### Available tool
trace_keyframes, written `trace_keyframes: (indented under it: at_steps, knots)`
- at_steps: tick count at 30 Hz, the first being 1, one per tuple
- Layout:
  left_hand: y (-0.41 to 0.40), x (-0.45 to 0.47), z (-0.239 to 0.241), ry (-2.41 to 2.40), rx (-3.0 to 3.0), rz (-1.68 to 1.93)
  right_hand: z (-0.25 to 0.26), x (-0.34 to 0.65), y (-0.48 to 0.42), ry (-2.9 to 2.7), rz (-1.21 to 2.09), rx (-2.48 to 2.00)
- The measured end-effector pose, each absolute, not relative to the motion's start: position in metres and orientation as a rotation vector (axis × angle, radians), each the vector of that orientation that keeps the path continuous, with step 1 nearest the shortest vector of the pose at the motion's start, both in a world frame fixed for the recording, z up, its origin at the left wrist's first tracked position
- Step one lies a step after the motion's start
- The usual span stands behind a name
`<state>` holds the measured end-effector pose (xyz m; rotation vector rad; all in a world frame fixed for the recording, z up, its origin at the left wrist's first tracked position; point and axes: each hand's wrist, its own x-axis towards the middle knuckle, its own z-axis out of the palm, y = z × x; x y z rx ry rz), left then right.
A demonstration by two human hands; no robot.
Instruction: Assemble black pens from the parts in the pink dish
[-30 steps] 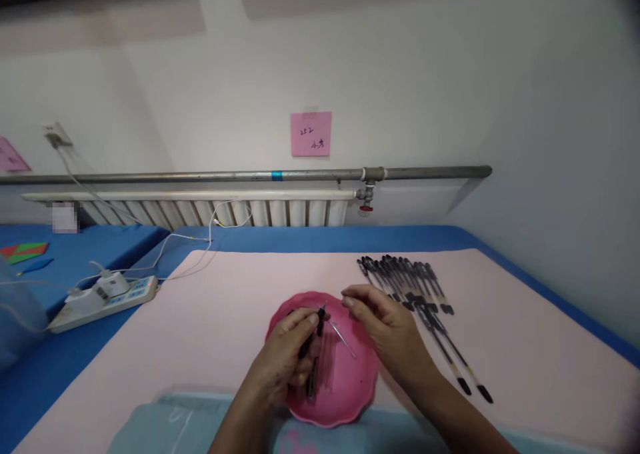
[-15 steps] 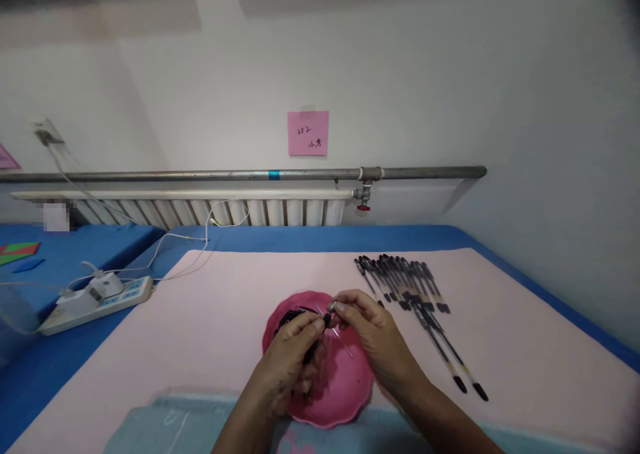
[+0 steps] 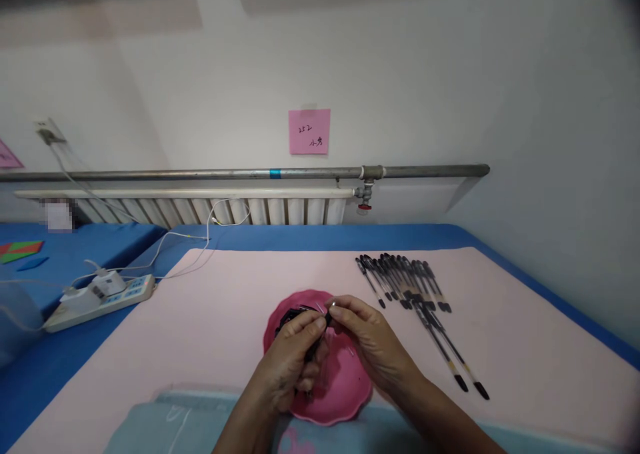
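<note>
Over a pink scalloped plate (image 3: pixel 345 391), my two hands meet at a pen barrel with a black grip (image 3: pixel 327 319). My left hand (image 3: pixel 295 354) is closed, pinching the barrel between thumb and forefinger, with its other fingers curled below. Closed at the barrel's upper end, my right hand (image 3: pixel 370 331) pinches a small shiny pen tip (image 3: pixel 333 304). The tip is mostly covered by the fingers, and I cannot tell how far it sits in the barrel. Black pen parts (image 3: pixel 287 317) lie on the plate behind my left hand, with thin clear tubes partly hidden.
Right of the plate, several black-capped pens (image 3: pixel 400 277) lie in a row, with two pens (image 3: pixel 453 351) nearer me. A light-blue cloth (image 3: pixel 170 424) lies along the front edge. At the left is a power strip (image 3: pixel 110 304) with white cables.
My right hand has moved slightly down and closer to the left, so less of the shiny tip shows. My left hand keeps its pinch.
</note>
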<state>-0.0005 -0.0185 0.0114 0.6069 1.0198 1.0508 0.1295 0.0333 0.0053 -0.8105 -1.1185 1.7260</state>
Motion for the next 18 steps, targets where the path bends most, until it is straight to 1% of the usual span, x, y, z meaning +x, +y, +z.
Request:
trace_keyframes:
  at_steps: [7, 14, 18]
  knots:
    - [-0.019, 0.009, 0.007, 1.036, 0.633, 0.993, 0.008, 0.121, 0.024, -1.072, 1.847, -0.728]
    - [-0.011, -0.008, 0.006, 1.024, 0.568, 1.217, 0.008, 0.12, 0.018, -1.044, 1.889, -0.658]
    - [-0.012, -0.01, 0.008, 1.021, 0.576, 1.196, 0.008, 0.123, 0.021, -0.988, 1.843, -0.705]
